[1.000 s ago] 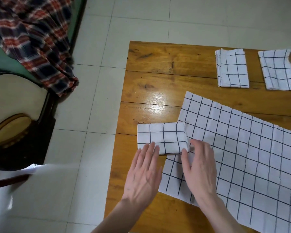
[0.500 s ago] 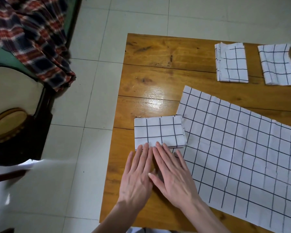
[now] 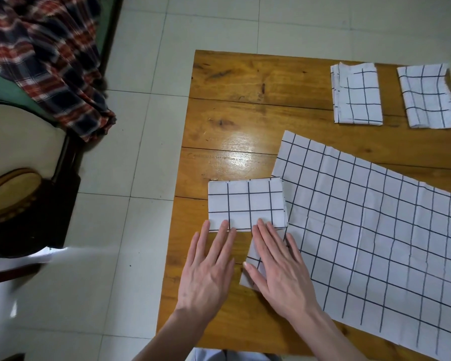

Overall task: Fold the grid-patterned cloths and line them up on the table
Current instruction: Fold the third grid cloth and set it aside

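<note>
Head view puts the freshly folded cloth (image 3: pixel 246 204) near the table's (image 3: pixel 245 105) left edge, about midway along it, with its right side overlapping the corner of the unfolded cloth (image 3: pixel 370 238) that spreads toward the right edge. Your left hand (image 3: pixel 208 272) lies flat, fingers straight, with its fingertips on the folded cloth's near edge and the palm on bare wood; your right hand (image 3: pixel 279 267) lies flat too, fingertips on that same near edge, palm resting on the spread cloth's near-left corner. Neither hand grips anything. Two finished folded cloths, the left one (image 3: pixel 357 93) and the right one (image 3: pixel 427 96), sit side by side at the far right corner. You seem to be pressing the last crease, or about to slide this piece away. Next, carry it up beside the far pair, keeping its layers together, then start on the spread cloth.
</note>
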